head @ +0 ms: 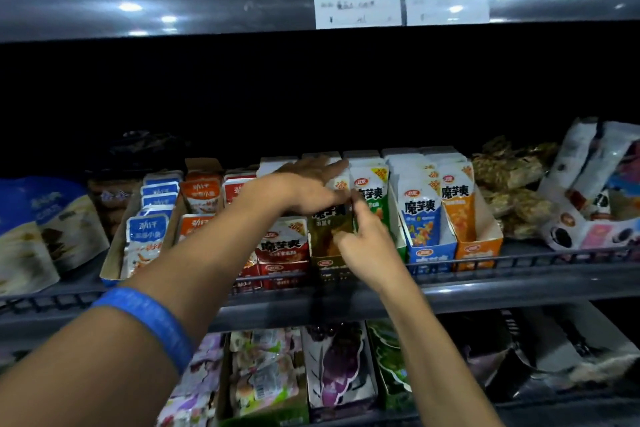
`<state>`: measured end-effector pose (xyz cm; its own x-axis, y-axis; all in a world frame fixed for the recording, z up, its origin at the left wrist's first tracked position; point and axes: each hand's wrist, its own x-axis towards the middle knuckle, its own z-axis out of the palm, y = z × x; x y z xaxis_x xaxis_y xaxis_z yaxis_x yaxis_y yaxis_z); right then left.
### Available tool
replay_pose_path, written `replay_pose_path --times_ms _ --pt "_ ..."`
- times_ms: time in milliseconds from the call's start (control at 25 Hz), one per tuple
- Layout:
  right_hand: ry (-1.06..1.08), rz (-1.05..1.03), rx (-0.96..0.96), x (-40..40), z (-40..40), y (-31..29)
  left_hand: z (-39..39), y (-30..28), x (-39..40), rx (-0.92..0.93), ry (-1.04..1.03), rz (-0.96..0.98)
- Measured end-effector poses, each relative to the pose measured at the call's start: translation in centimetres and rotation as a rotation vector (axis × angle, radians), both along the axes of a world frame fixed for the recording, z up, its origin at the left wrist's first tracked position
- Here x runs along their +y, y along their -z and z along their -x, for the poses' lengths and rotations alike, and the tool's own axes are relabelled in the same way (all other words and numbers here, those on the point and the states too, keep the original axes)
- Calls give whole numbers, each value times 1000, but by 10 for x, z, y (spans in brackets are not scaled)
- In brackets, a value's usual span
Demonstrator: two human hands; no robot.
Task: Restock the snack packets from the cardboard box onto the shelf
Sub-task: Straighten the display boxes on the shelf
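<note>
Snack packets stand upright in a row of coloured display boxes on the middle shelf point(519, 282). My left hand point(308, 189) reaches over the olive box point(323, 263), with its fingers across the white tops of the packets there and its thumb below them. My right hand point(363, 243) pinches the brown packet point(327, 227) at the front of that box; its index finger points up against the green packet point(370, 192). The cardboard stock box is out of view.
Red point(284, 269), blue point(433, 253) and orange point(479, 250) display boxes flank the olive one. Blue and orange fish-snack packets point(152, 229) stand further left, loose bags point(588, 191) at far right. A wire rail runs along the shelf front. Price tags point(356, 7) hang on the shelf above.
</note>
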<state>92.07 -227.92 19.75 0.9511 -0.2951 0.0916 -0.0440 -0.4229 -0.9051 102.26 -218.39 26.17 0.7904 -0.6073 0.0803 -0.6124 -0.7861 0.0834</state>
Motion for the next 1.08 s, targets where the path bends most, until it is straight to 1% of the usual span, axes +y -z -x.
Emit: replay_pose_path --times_ms 80,120,200,240,320,360,440,480,520,560,640,720,800,880,920,960,1000,1080 --pt "58 30 -67 -5 0 3 -9 2 -2 8 -4 -68" --pt "143 60 -120 -9 2 3 -9 1 1 20 -5 -71" --pt "351 211 -197 -29 8 3 -5 -2 3 40 -3 -94" --pt "443 303 -192 -42 13 4 -2 -3 1 21 -2 -118" --pt "524 456 -77 -64 27 5 7 -3 -9 -111 13 -162" --pt "522 514 17 -68 33 5 13 -2 -18 -205 45 -156" --pt "453 616 175 -67 41 6 32 3 -43 -361 173 -29" --pt "428 656 220 -66 42 6 41 8 -57 -385 268 34" --pt "426 694 253 -66 45 6 51 13 -70 -363 371 64" --pt "437 723 270 -69 48 5 60 19 -82 -293 453 50" --pt "427 735 276 -79 53 8 69 27 -96 -116 527 -70" --pt "362 701 243 -87 58 14 65 30 -104 -17 515 -250" --pt "302 686 200 -93 58 21 62 36 -111 -39 444 -423" --pt "279 684 141 -96 56 25 65 42 -114 -106 407 -518" --pt "273 678 119 -97 56 25 65 48 -112 -109 402 -510" --pt "266 669 107 -96 55 26 61 53 -110 -84 403 -441" --pt "255 659 98 -96 54 27 57 56 -105 -40 421 -308" --pt "237 654 76 -96 54 28 44 50 -100 51 406 18"
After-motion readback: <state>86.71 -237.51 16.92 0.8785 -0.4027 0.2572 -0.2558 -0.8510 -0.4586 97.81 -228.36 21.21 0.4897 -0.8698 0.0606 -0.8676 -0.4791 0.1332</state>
